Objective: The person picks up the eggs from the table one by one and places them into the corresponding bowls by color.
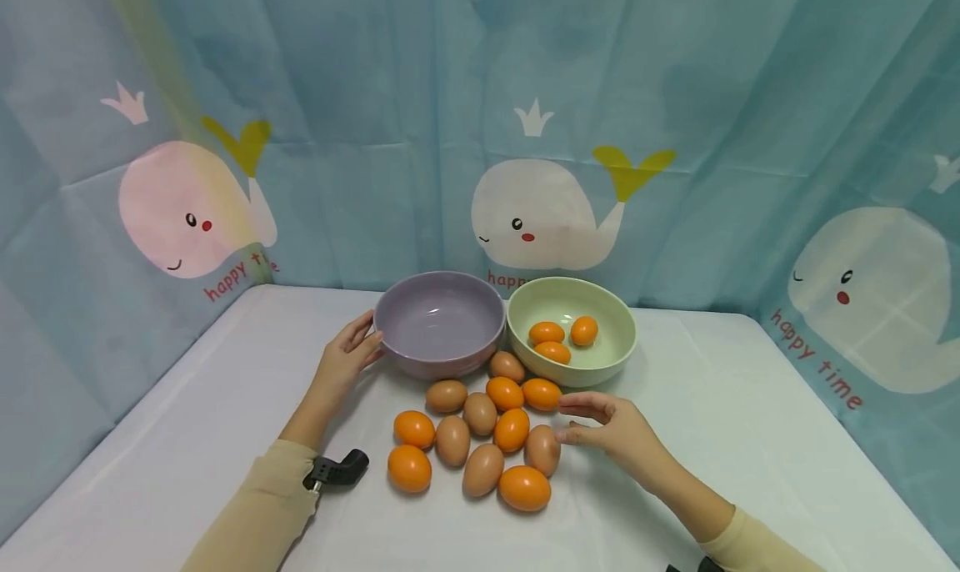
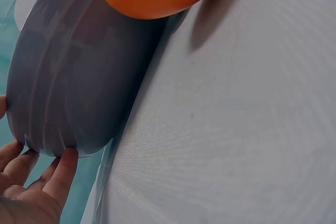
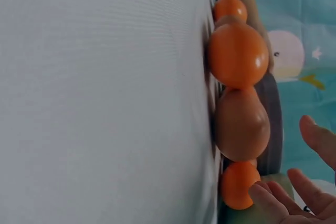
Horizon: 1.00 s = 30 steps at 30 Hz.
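My left hand (image 1: 348,357) rests its fingertips on the left side of the empty purple bowl (image 1: 438,363); the left wrist view shows several fingers (image 2: 66,174) against the bowl's wall (image 2: 89,77). My right hand (image 1: 618,434), its fingers relaxed and parted, is beside an orange egg (image 1: 542,394) and a brown egg (image 1: 542,450) at the right of the group. Whether it touches them I cannot tell. In the right wrist view the right hand (image 3: 310,198) holds nothing, near an orange egg (image 3: 239,186). The green bowl (image 1: 573,375) holds three orange eggs (image 1: 583,331).
Several brown eggs (image 1: 453,441) and orange eggs (image 1: 409,469) lie loose on the white tabletop (image 1: 360,530) in front of the bowls. The two bowls stand side by side near a blue curtain (image 1: 360,213) printed with whales.
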{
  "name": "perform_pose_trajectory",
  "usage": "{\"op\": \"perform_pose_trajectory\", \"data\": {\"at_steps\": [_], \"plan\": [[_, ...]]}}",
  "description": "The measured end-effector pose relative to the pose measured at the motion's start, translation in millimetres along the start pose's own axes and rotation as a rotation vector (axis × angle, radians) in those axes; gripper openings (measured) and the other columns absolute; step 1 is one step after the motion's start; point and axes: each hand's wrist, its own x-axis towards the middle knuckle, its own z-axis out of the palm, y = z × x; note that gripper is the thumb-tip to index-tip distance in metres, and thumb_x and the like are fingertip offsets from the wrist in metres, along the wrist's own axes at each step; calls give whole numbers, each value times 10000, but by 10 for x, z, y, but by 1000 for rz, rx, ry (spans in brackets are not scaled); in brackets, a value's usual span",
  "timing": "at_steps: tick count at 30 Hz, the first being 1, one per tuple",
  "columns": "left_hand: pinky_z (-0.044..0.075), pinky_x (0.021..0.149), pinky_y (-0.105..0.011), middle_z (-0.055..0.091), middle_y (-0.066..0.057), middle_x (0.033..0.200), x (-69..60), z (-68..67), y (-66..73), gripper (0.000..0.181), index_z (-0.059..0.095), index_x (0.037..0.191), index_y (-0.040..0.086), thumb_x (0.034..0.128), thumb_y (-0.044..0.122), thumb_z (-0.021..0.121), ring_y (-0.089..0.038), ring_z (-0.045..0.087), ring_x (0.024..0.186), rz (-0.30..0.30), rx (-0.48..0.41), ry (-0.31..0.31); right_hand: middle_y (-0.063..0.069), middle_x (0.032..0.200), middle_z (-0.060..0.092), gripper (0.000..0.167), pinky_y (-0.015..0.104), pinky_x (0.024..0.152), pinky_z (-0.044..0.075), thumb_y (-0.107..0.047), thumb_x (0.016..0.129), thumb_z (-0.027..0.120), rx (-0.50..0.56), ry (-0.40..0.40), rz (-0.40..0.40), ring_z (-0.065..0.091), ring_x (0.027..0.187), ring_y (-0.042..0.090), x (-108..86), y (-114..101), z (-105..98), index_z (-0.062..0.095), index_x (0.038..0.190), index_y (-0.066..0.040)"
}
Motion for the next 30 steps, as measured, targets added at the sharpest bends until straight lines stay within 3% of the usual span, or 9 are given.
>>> {"op": "perform_pose_trajectory", "data": {"at_steps": [7,12,14,16,19,24,27,30], "plan": [[498,1047,-248,206,-92,1661,-2,3,-16,655,239,1578,57,1037,274,538,-294,384,1446,9,-6,3,148,1274,682,556,369,997,577,-273,791,849,-52,-33,24,606,1249,310,3,58,46,655,1250,-26],[472,1077,-308,208,-83,1661,7,17,-26,658,247,1578,65,1032,276,548,-41,503,1305,9,-13,-1,148,1265,686,572,385,1005,573,-288,779,858,-63,-41,33,615,1234,308,22,79,72,656,1246,-28],[469,1080,-312,206,-83,1662,4,17,-18,659,245,1578,67,1032,275,549,1,508,1272,9,-17,-2,145,1264,687,572,376,1002,574,-281,776,861,-67,-45,33,622,1223,299,28,80,86,657,1246,-27],[467,1079,-313,205,-88,1662,1,15,-11,660,239,1579,61,1034,271,546,-75,497,1333,9,-21,-3,142,1261,688,577,359,992,578,-275,775,862,-64,-54,33,629,1210,286,38,84,99,654,1249,-22],[469,1074,-311,208,-91,1661,-2,10,-9,661,241,1578,60,1033,274,547,-74,504,1327,9,-18,-2,142,1244,695,579,313,950,590,-252,776,862,-69,-72,25,643,1177,269,46,92,117,648,1253,-3],[464,1080,-332,215,-88,1660,5,11,-19,662,252,1576,64,1030,286,552,151,518,1112,14,-6,0,133,1205,709,568,266,886,588,-223,774,863,-92,-90,26,658,1125,243,49,101,140,649,1247,8],[463,1086,-328,215,-76,1661,11,9,-23,663,250,1579,75,1031,298,549,82,519,1192,7,4,1,126,1185,714,562,273,873,589,-213,765,869,-106,-100,34,664,1094,225,50,101,149,657,1236,5],[466,1087,-320,215,-70,1661,13,10,-28,663,247,1580,81,1032,303,546,-96,491,1335,3,9,2,114,1158,720,556,280,845,606,-202,754,875,-106,-113,53,667,1049,197,52,97,156,665,1227,1]]}}
